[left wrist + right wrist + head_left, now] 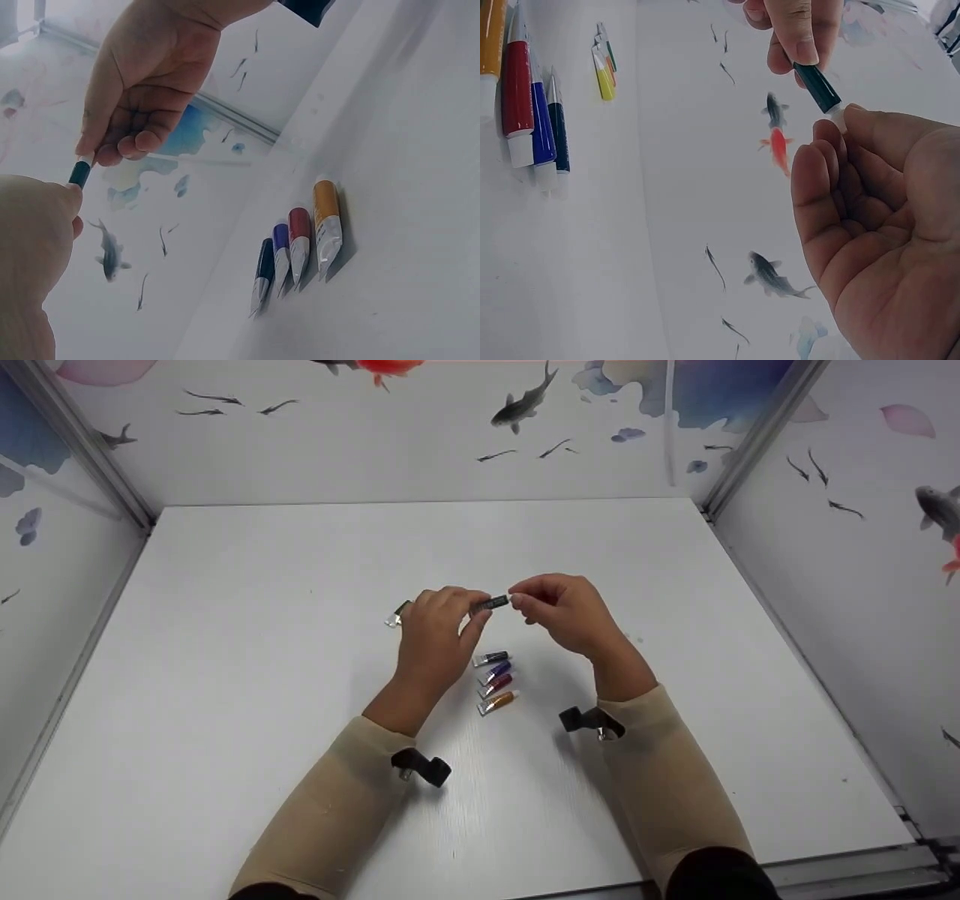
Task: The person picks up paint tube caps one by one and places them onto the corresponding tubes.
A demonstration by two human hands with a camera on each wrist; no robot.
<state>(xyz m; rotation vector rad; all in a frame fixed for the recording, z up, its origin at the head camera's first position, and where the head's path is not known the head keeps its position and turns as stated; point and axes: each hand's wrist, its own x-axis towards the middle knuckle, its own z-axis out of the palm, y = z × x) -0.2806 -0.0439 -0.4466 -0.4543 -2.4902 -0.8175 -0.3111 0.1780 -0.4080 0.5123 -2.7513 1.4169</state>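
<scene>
Between the two hands, raised over the table, is a small dark green paint tube point(819, 88) with a white cap point(838, 120). My left hand point(439, 634) grips the tube's body between thumb and fingers. The cap is pinched by the thumb and forefinger of my right hand point(574, 615), its other fingers curled loosely. Nearer to me lies a row of paint tubes: a dark blue one point(264, 262), a purple-blue one point(281, 238), a red one point(299, 231) and an ochre one point(326, 202), all with white caps.
Past my left hand, partly hidden by it in the head view, lie more tubes, among them a yellow tube point(602, 81) and a green tube point(610, 52). The white table point(225, 660) is bordered by panels point(420, 450) printed with fish.
</scene>
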